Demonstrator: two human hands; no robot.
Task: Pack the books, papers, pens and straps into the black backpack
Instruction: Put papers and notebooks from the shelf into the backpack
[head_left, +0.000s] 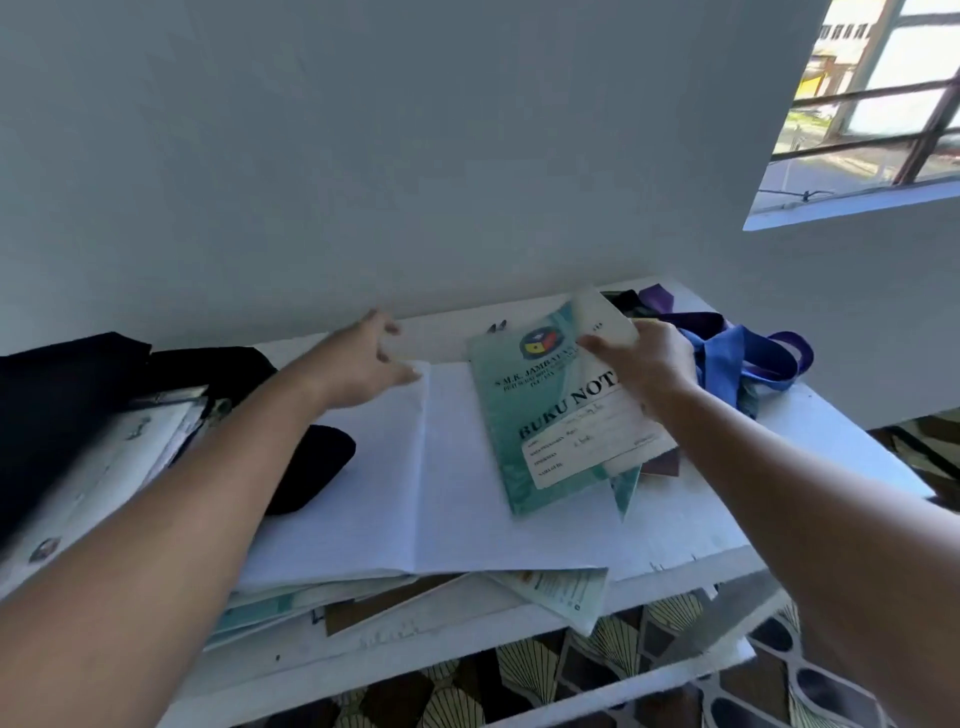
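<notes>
The thin teal notebook, glossy with a white label, lies tilted on an open white-paged book. The right hand pinches its far right corner; the left hand, fingers spread, touches the open book's far edge. Blue and purple straps lie right; the black backpack sits left on the white table against a pale wall.
</notes>
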